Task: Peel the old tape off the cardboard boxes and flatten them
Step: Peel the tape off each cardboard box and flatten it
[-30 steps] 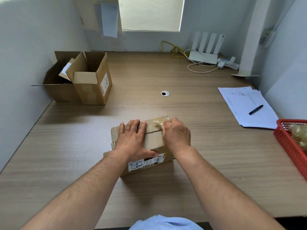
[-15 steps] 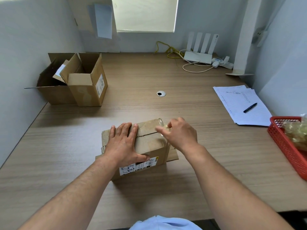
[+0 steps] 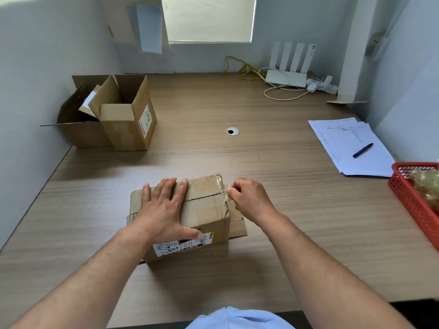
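Note:
A small closed cardboard box (image 3: pixel 204 207) with a white shipping label sits on the wooden desk in front of me. My left hand (image 3: pixel 164 207) lies flat on its top, fingers spread, thumb down the front face. My right hand (image 3: pixel 249 198) is at the box's right edge and pinches a strip of clear tape (image 3: pixel 224 189) lifted from the top seam. The seam across the top shows as a dark slit.
Two open cardboard boxes (image 3: pixel 126 115) stand at the far left against the wall. A red basket (image 3: pixel 413 200) holding crumpled tape sits at the right edge. Papers with a pen (image 3: pixel 351 148), a router (image 3: pixel 287 74) with cables and a desk grommet (image 3: pixel 232 131) lie beyond.
My right hand has moved from the top of the box out to its right edge, pulling the tape strip with it. The left hand has stayed pressed on the box.

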Tool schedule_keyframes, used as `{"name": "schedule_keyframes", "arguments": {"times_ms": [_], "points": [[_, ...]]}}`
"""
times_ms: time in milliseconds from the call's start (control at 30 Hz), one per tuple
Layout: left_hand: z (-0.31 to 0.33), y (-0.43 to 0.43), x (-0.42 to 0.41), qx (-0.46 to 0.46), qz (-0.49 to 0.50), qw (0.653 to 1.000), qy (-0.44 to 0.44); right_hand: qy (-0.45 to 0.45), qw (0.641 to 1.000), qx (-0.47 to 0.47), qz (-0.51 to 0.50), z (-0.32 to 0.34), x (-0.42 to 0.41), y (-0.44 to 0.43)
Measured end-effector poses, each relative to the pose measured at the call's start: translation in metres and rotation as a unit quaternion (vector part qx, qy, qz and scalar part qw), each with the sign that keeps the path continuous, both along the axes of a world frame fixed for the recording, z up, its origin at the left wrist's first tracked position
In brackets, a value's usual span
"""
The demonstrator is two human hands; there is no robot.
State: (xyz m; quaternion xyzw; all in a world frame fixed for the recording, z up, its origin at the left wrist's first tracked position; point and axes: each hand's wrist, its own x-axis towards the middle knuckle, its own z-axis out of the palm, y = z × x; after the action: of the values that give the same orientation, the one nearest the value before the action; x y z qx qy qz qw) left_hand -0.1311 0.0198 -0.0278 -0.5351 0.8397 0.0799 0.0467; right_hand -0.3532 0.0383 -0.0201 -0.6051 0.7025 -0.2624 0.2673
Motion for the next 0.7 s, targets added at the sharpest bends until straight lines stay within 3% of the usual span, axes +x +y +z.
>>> {"name": "schedule_keyframes", "arguments": {"times_ms": [167, 267, 333, 500, 600, 700], "points": [[0.007, -0.004, -0.02, 0.026, -0.02, 0.999, 0.012, -0.152, 0.987, 0.051, 0.006, -0.006, 0.005, 0.002], [0.01, -0.001, -0.015, -0.01, -0.013, 0.999, 0.047, -0.336, 0.938, 0.078, -0.036, -0.005, -0.002, 0.002], [0.014, 0.005, -0.013, -0.065, -0.025, 0.996, 0.048, -0.398, 0.911, 0.073, -0.074, -0.002, -0.006, 0.001], [0.021, 0.014, -0.017, -0.201, -0.077, 0.973, 0.088, -0.315, 0.943, 0.007, -0.11, 0.002, 0.001, -0.007], [0.02, 0.02, -0.014, -0.192, -0.107, 0.972, 0.076, -0.293, 0.945, -0.027, -0.141, 0.009, -0.007, -0.013], [0.015, 0.024, -0.01, -0.168, -0.13, 0.976, 0.052, -0.334, 0.939, -0.013, -0.086, 0.015, -0.016, -0.014]]}}
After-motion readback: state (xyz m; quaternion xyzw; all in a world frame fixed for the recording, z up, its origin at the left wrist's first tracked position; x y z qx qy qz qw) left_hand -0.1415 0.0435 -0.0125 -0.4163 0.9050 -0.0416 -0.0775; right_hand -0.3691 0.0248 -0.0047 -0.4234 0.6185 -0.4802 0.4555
